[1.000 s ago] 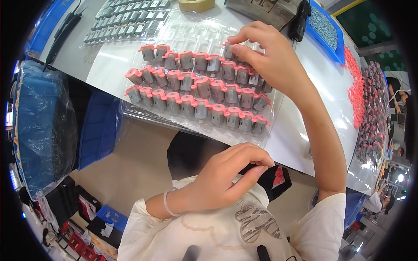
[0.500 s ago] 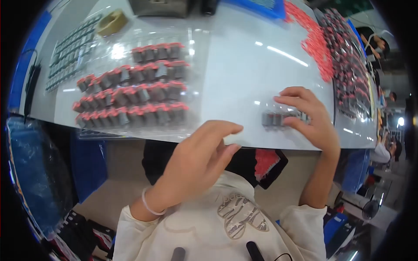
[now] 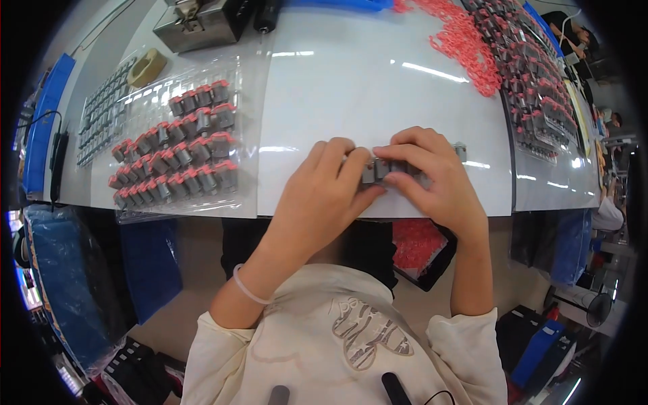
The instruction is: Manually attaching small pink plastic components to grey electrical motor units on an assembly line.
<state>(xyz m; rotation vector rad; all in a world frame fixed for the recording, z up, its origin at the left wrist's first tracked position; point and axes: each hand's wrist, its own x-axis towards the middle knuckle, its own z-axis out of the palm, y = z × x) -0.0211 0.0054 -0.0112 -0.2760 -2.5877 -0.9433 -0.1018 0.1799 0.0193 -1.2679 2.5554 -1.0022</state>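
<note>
A short row of small grey metal blocks [image 3: 383, 170], like little motor cans, lies on the white tabletop near its front edge. My left hand [image 3: 324, 185] is curled round the left end of this row, thumb and fingertips closed on it. From the other side my right hand [image 3: 435, 177] holds the row between thumb and fingers. The fingers hide much of the row, and I cannot tell exactly which blocks each hand grips. One more grey block [image 3: 460, 150] shows just beyond the right hand.
To the left, a clear plastic tray [image 3: 248, 88] holds rows of grey blocks with pink-red caps. Behind it are a tape roll [image 3: 147, 68] and a metal box [image 3: 202, 27]. Loose pink-red pieces [image 3: 466, 57] lie at the far right, beside massed capped blocks [image 3: 533, 88].
My right hand has moved left with grey blocks, and my left hand has come up to meet it. Both hands have closed on the row. The view has shifted somewhat.
</note>
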